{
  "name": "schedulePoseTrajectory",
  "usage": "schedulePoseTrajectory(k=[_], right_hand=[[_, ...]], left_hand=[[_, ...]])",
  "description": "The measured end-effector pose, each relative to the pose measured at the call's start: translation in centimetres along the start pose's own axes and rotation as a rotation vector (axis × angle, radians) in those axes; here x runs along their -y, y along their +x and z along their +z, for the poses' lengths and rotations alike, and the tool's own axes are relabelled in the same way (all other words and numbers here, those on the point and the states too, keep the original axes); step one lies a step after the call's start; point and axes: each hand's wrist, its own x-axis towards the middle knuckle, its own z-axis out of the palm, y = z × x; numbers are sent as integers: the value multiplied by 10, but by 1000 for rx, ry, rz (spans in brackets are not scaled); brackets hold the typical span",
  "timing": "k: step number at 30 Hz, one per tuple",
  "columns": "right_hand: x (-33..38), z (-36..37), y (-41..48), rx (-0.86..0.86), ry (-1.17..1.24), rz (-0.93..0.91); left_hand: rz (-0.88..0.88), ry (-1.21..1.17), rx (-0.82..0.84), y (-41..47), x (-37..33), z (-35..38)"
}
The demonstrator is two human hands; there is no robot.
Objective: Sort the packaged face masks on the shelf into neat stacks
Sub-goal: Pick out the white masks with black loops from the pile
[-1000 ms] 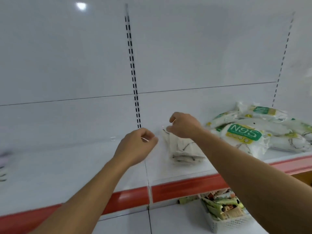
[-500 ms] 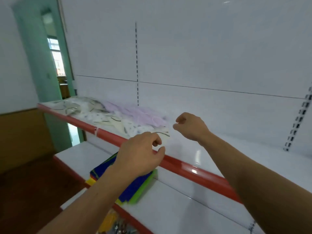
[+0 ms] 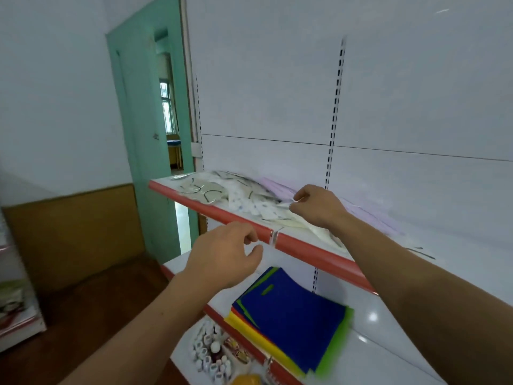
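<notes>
A loose pile of clear-wrapped white patterned face masks [image 3: 249, 200] lies at the left end of the upper shelf [image 3: 319, 250], which has a red front edge. Pale purple mask packs [image 3: 369, 215] lie behind and to the right of the pile. My right hand [image 3: 316, 208] is over the pile's right side, its curled fingertips at a patterned pack; whether they pinch it is unclear. My left hand [image 3: 224, 254] hovers in front of the red edge, below the pile, with loosely curled fingers and nothing in it.
On the lower shelf [image 3: 388, 343] lies a stack of blue, green, yellow and red sheets [image 3: 291, 312]. Below it is a basket of small bottles [image 3: 211, 354]. A green door frame [image 3: 144, 134] stands left of the shelving, and another shelf unit [image 3: 14, 307] is at far left.
My view has swung left from the N95 packs to the shelf's left end. My right hand has reached forward onto the mask pile, and my left hand has stayed low by the red edge.
</notes>
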Motion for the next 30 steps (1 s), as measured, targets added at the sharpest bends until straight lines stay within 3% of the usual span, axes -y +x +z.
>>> schedulePoseTrajectory(k=[12, 18, 21, 25, 30], right_hand=[[54, 99, 176, 9, 31, -90], [89, 150, 253, 240, -109, -172], [102, 173, 272, 369, -244, -194], [114, 194, 287, 416, -461, -191], [129, 212, 291, 407, -575, -90]], left_hand=[[-106, -93, -15, 151, 155, 32], [-240, -224, 0, 233, 243, 45], [-311, -237, 89, 263, 287, 59], [-416, -250, 277, 298, 337, 74], [-343, -188, 351, 333, 388, 81]])
